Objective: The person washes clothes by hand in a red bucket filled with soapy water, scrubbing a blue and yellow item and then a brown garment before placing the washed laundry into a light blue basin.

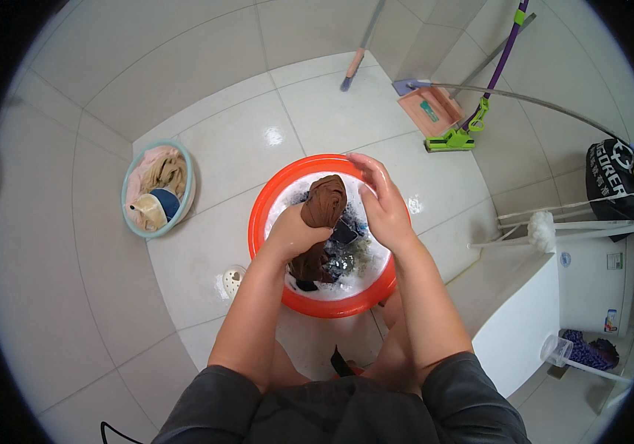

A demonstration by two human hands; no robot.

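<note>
A round orange-red basin (256, 222) of white suds (281, 198) stands on the floor in front of me. My left hand (292, 235) is closed round a bunched, wet brown cloth (325, 200), lifted above the suds, its lower part trailing down into the basin. Over the basin's right side is my right hand (382, 203), with the fingers stretched out and the thumb apart. It holds nothing. Dark wet fabric (345, 232) shows in the grey-tinged water between my hands; how many pieces lie under the foam is hidden.
At the left stands a light blue basin (126, 194) of pale and blue fabrics. A cream clog (233, 279) sits close to the orange-red basin. A pink dustpan (446, 111), a green-headed mop (450, 140) and a brush (346, 81) are at the back. A black bag (607, 177) hangs right.
</note>
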